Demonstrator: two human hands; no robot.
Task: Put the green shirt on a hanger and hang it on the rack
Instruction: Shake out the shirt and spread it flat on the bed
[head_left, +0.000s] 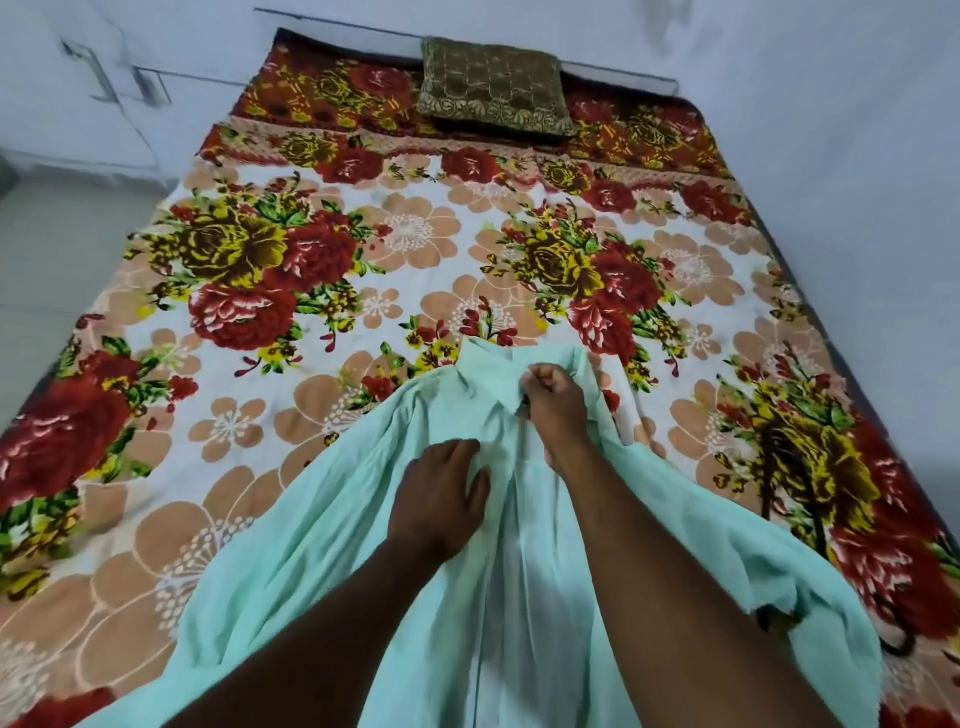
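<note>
The green shirt (322, 545) lies spread on the near part of the bed (571, 218), with its collar (488, 364) pointing to the far side and its lower part coming toward the person at the near edge of the view. The cloth is pale green, and it has many long folds which run from the collar down to the near side. The right hand (556, 402) is on the shirt just beside the collar; its fingers are curled and they pinch a small piece of the cloth there. The left hand (439, 499) is a little nearer and to the left of the right hand, not touching it. It rests on the shirt with the fingers nearly straight and the palm down, so it presses the cloth and does not grasp it. Both forearms are bare and reach over the shirt from the near side. The bed cover (415, 234) has big red and yellow flowers on a light ground. A brown-green pillow (493, 88) lies at the far end of the bed, against the pale wall (831, 104). On the right, near the edge of the shirt, a thin dark thing (896, 642) lies on the cover; I cannot tell what it is.
</note>
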